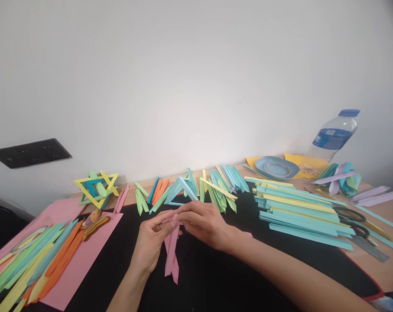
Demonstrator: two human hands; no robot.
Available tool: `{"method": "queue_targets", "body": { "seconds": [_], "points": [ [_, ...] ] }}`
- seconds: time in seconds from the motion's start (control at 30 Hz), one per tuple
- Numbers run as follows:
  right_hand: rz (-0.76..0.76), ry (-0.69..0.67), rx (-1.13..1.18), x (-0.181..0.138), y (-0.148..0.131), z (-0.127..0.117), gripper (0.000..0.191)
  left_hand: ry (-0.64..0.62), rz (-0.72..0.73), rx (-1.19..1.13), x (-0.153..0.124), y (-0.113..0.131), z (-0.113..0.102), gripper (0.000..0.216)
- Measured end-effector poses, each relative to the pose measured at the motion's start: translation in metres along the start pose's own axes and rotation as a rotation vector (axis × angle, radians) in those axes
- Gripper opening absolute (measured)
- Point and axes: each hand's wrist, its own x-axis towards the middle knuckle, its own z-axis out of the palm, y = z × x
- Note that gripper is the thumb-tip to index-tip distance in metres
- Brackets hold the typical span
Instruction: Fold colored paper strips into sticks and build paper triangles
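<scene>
Pink folded paper strips [172, 255] hang down from between my two hands, above a black mat. My left hand [157, 236] pinches their upper end between thumb and fingers. From the other side, my right hand [204, 223] closes on the same upper end; its fingers hide the join, so how the strips meet there cannot be made out. A small pink tip [248, 234] shows beyond my right wrist. Just behind my hands stands a light blue folded paper triangle [182, 190].
A yellow, green and blue paper star [97, 189] stands back left. Coloured strips [37, 260] lie on pink paper [86, 264] at left. Blue and yellow strips [300, 212], scissors [352, 221], a blue dish [277, 167] and a bottle [334, 136] are at right.
</scene>
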Motion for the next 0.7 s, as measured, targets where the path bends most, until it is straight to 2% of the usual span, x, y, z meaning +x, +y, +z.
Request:
{"method": "queue_targets", "body": {
  "seconds": [0.13,0.3,0.4,0.57,0.7],
  "points": [
    [-0.041,-0.014,-0.032,-0.001,-0.001,-0.003,0.013,-0.009,-0.004,0.009,-0.001,0.003,0.002,0.030],
    [-0.015,-0.022,-0.069,-0.001,-0.004,-0.002,0.013,-0.012,0.010,0.008,-0.001,0.003,0.002,0.028],
    [0.036,0.012,-0.004,-0.001,-0.005,0.002,0.012,-0.018,0.024,0.002,-0.001,0.002,0.002,0.027],
    [0.333,0.046,0.301,0.001,-0.006,0.005,0.007,-0.019,-0.003,0.004,0.000,0.000,0.000,0.030],
    [0.576,-0.058,0.568,0.010,-0.008,-0.002,0.009,-0.002,-0.026,0.012,0.000,-0.001,-0.001,0.032]
  ]
}}
